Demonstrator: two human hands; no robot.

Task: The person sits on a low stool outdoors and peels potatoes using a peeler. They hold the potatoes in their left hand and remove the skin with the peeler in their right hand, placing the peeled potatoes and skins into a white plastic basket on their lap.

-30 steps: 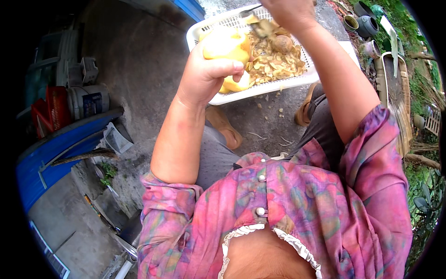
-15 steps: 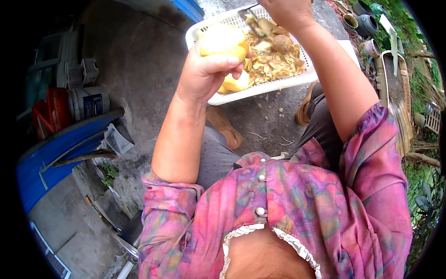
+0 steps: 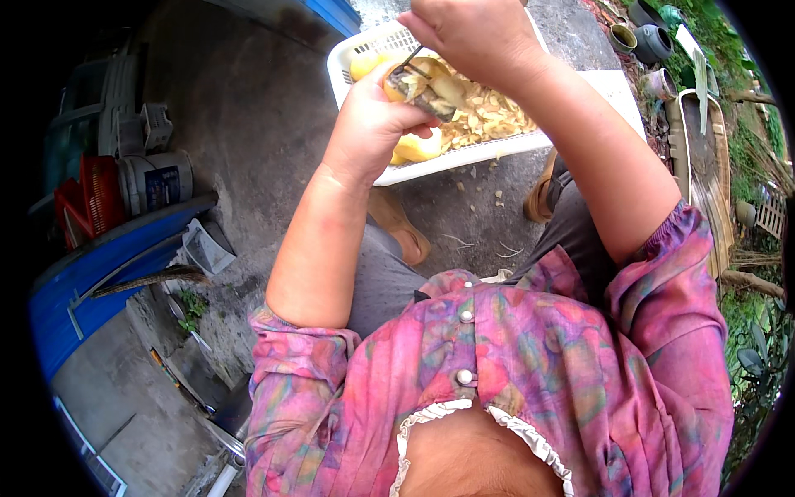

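My left hand (image 3: pixel 362 128) is wrapped round a yellow peeled potato (image 3: pixel 448 89), held over the near left side of a white plastic basket (image 3: pixel 464 162). A dark peeler (image 3: pixel 431 106) with scraps of peel on it lies across the potato and covers much of it. Closed above it, my right hand (image 3: pixel 480 37) grips the peeler's handle. Under my left hand a peeled potato (image 3: pixel 418 147) rests in the basket, and another yellow potato (image 3: pixel 365 65) sits by its left wall. Heaped peelings (image 3: pixel 497 116) fill the middle; my right hand and forearm hide the basket's far right part.
The basket stands in front of my feet, with a white board (image 3: pixel 617 99) by its right side. Pots (image 3: pixel 654 45) and a long trough planter (image 3: pixel 700 149) line the right. A white bucket (image 3: pixel 157 182), a red crate (image 3: pixel 103 199) and a blue panel (image 3: pixel 70 306) are at the left.
My right hand has come left and down, bringing the peeler from over the peelings onto the potato. My left hand has barely moved. The brown potato seen earlier is now hidden.
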